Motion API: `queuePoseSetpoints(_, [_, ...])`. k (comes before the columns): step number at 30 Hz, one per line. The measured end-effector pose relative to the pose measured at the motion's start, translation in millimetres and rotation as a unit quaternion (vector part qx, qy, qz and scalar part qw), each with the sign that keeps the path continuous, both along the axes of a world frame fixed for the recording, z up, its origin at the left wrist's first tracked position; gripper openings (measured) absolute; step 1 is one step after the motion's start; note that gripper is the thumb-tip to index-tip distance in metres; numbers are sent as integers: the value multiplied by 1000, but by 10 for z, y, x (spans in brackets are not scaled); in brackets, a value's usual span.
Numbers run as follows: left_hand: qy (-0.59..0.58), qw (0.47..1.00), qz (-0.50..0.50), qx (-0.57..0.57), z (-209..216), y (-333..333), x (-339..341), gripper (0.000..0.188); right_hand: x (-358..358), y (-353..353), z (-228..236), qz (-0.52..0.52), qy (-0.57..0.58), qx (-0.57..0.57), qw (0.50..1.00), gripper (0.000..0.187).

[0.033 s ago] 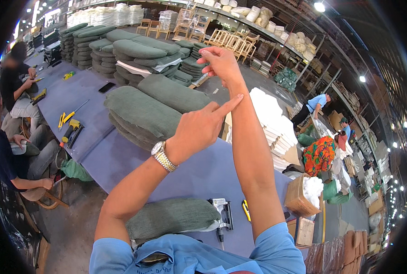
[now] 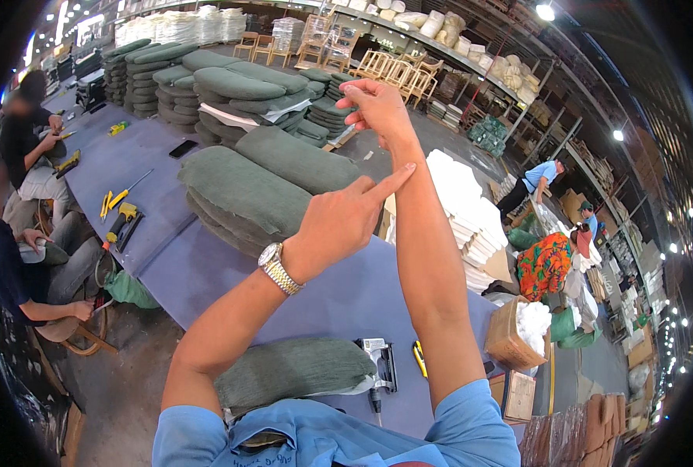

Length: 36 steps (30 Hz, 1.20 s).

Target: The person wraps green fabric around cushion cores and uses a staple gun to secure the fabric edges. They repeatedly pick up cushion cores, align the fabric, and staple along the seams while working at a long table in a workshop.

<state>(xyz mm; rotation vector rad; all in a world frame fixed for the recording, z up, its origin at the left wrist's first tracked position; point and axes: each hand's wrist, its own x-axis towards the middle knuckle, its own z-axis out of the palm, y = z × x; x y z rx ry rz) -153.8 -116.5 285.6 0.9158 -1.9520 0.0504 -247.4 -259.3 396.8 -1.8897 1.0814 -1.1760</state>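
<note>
Both my arms are raised over the purple-blue table (image 2: 338,292). My left hand (image 2: 345,219) holds nothing; its index finger sticks out and its tip touches my right forearm (image 2: 428,257). A metal watch (image 2: 278,267) sits on my left wrist. My right hand (image 2: 377,105) is held high with loosely curled fingers and nothing in them. Below my arms, a green cushion (image 2: 296,372) lies at the table's near edge. Beside it are a staple gun (image 2: 380,366) and a small yellow-handled tool (image 2: 419,359).
Stacked green cushions (image 2: 245,194) cover the table's middle and far end. White foam pieces (image 2: 471,222) are piled at the right. Two seated people (image 2: 27,148) work at the left beside yellow tools (image 2: 117,204). More people stand at the right near a cardboard box (image 2: 510,338).
</note>
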Motion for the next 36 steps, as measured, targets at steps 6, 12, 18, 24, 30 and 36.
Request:
queuePoseSetpoints(6, [-9, 1000, 9, 17, -121, 27, -6, 70, 1, -74, -58, 18, -9, 10, 1000, 28])
queuePoseSetpoints(12, [1, 1000, 10, 19, -465, 153, 120, 60, 69, -266, -168, 10, 13, -6, 1000, 38])
queuePoseSetpoints(18, [69, 943, 111, 305, -2425, 556, 908, 55, -219, -473, -430, -4, 1, 6, 1000, 31])
queuePoseSetpoints(24, [77, 734, 294, 607, -3685, 1916, 1881, 63, -638, -544, -710, -44, -19, 32, 998, 31])
queuePoseSetpoints(30, [386, 601, 223, 663, -3780, 2317, 1731, 88, -823, -631, -1178, -24, -63, 73, 995, 30])
queuePoseSetpoints(36, [395, 734, 165, 527, -3678, 1955, 1775, 88, -1040, -566, -1283, -29, -87, 74, 993, 33])
